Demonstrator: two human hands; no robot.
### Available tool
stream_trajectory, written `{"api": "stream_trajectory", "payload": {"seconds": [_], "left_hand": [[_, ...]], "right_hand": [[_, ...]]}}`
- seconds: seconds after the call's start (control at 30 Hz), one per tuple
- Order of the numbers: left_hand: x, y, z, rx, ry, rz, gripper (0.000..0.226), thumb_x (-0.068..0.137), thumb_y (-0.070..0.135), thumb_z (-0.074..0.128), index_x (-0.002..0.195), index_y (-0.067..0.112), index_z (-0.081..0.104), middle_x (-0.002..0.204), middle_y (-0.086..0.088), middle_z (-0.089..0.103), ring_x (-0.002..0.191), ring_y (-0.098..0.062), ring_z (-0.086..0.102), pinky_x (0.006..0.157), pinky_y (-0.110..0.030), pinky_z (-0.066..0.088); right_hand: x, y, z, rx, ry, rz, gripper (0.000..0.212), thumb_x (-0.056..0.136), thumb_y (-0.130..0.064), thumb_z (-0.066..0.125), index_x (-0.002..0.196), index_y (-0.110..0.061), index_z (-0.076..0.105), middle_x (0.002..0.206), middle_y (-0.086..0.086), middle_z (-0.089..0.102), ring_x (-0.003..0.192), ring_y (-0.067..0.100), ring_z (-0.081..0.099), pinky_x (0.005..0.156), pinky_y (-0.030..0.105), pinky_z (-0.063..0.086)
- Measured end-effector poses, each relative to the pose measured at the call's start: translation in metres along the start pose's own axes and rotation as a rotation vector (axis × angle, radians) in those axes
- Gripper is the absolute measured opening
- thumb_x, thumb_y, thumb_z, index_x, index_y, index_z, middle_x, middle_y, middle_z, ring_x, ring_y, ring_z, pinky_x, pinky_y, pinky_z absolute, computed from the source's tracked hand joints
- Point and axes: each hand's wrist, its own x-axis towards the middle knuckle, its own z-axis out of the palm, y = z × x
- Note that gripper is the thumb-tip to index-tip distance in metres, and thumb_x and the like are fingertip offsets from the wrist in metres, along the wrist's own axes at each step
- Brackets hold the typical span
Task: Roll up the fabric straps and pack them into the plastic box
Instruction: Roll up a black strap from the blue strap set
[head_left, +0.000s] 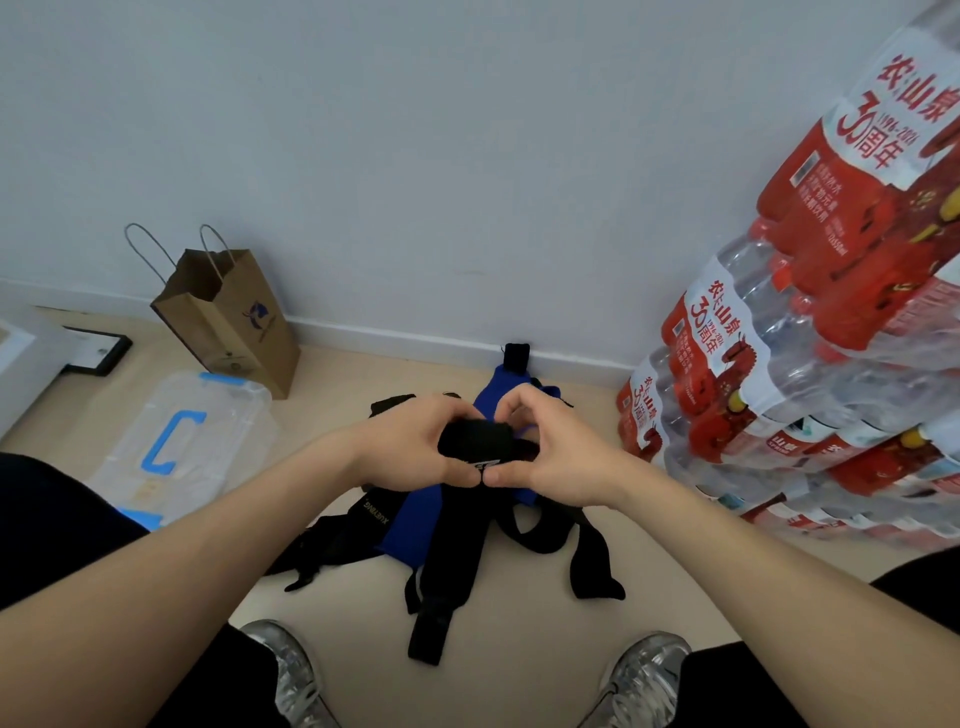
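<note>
A black fabric strap, wound into a thick roll with its tail hanging down, sits between the left hand and the right hand. The fingers of both curl round it and the thumbs meet tip to tip beneath. This roll looks nearly finished. Below, a loose heap of black and blue fabric straps lies unrolled on the beige floor, so most of the work remains. The clear plastic box with blue handle lies well apart to the left, lid apparently on; no strap shows inside.
</note>
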Motion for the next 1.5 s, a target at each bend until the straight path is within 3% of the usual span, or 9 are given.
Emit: {"api": "stream_trajectory", "payload": {"seconds": [0.2, 0.37, 0.43, 0.53, 0.9, 1.1, 1.23, 1.4, 1.5], "left_hand": [[-0.002, 0.006, -0.007, 0.168, 0.115, 0.086, 0.057, 0.066, 0.007, 0.091, 0.111, 0.033, 0.067, 0.1, 0.016, 0.066, 0.088, 0.0, 0.062, 0.068, -0.014, 0.043], [-0.003, 0.008, -0.009, 0.239, 0.22, 0.149, 0.047, 0.066, 0.005, 0.085, 0.108, 0.022, 0.073, 0.098, 0.009, 0.068, 0.089, -0.012, 0.061, 0.076, -0.026, 0.049], [-0.004, 0.007, -0.009, 0.222, 0.272, 0.17, 0.041, 0.071, 0.006, 0.083, 0.105, 0.019, 0.065, 0.094, 0.004, 0.069, 0.086, -0.018, 0.063, 0.072, -0.031, 0.048], [-0.006, 0.009, -0.012, 0.239, 0.338, 0.195, 0.04, 0.076, 0.011, 0.081, 0.108, 0.021, 0.061, 0.089, 0.004, 0.071, 0.083, -0.025, 0.067, 0.072, -0.041, 0.052], [-0.007, 0.01, -0.016, 0.262, 0.598, 0.242, 0.044, 0.07, 0.021, 0.064, 0.11, 0.04, 0.058, 0.087, 0.024, 0.062, 0.086, -0.015, 0.064, 0.07, -0.039, 0.054], [-0.006, 0.011, -0.018, 0.144, 0.484, 0.229, 0.053, 0.066, -0.007, 0.069, 0.107, 0.025, 0.073, 0.095, 0.009, 0.074, 0.093, -0.022, 0.069, 0.084, -0.04, 0.056], [-0.006, 0.009, -0.022, 0.018, 0.421, 0.22, 0.053, 0.069, -0.013, 0.076, 0.104, 0.026, 0.074, 0.107, 0.002, 0.068, 0.099, -0.019, 0.067, 0.094, -0.037, 0.054], [-0.008, 0.004, -0.029, -0.062, 0.312, 0.225, 0.053, 0.07, -0.012, 0.084, 0.104, 0.027, 0.074, 0.107, 0.003, 0.071, 0.098, -0.018, 0.07, 0.095, -0.039, 0.057], [-0.011, 0.002, -0.028, -0.106, 0.081, 0.19, 0.056, 0.069, -0.016, 0.084, 0.106, 0.026, 0.074, 0.098, 0.008, 0.076, 0.091, -0.016, 0.073, 0.081, -0.033, 0.06]], "right_hand": [[0.0, 0.007, 0.0, -0.21, -0.125, -0.048, 0.085, 0.076, -0.044, 0.094, 0.147, -0.048, 0.046, 0.133, -0.008, 0.054, 0.124, 0.016, 0.057, 0.107, 0.04, 0.053], [0.004, 0.01, 0.013, -0.084, -0.024, -0.117, 0.014, 0.094, -0.045, 0.077, 0.102, -0.035, 0.071, 0.093, -0.013, 0.074, 0.088, 0.006, 0.07, 0.084, 0.041, 0.059], [0.01, 0.012, 0.013, -0.072, 0.074, -0.125, 0.017, 0.101, -0.032, 0.071, 0.085, -0.029, 0.07, 0.074, -0.011, 0.068, 0.069, 0.009, 0.061, 0.069, 0.042, 0.051], [0.013, 0.012, 0.008, 0.004, -0.04, -0.033, 0.009, 0.101, -0.022, 0.073, 0.103, -0.029, 0.077, 0.095, -0.006, 0.08, 0.092, 0.015, 0.076, 0.089, 0.044, 0.062], [0.005, 0.043, 0.024, -0.283, -0.411, 0.202, 0.064, 0.103, -0.004, 0.056, 0.16, -0.028, 0.042, 0.149, 0.004, 0.06, 0.138, 0.026, 0.056, 0.119, 0.045, 0.046], [0.003, 0.048, 0.038, -0.509, -0.372, 0.075, 0.085, 0.106, -0.006, 0.055, 0.169, -0.043, 0.013, 0.133, 0.003, 0.053, 0.109, 0.024, 0.059, 0.094, 0.038, 0.053], [0.013, 0.047, 0.042, -0.482, -0.269, -0.003, 0.03, 0.108, -0.015, 0.054, 0.112, -0.045, 0.05, 0.106, -0.007, 0.057, 0.093, 0.019, 0.061, 0.079, 0.037, 0.05], [0.02, 0.044, 0.034, -0.338, -0.186, 0.098, 0.042, 0.105, -0.007, 0.043, 0.101, -0.037, 0.072, 0.102, -0.011, 0.077, 0.097, 0.012, 0.07, 0.082, 0.025, 0.055], [0.022, 0.043, 0.029, -0.105, -0.14, 0.19, 0.062, 0.102, -0.001, 0.043, 0.064, -0.04, 0.073, 0.064, -0.016, 0.065, 0.065, 0.004, 0.058, 0.064, 0.02, 0.046]]}}
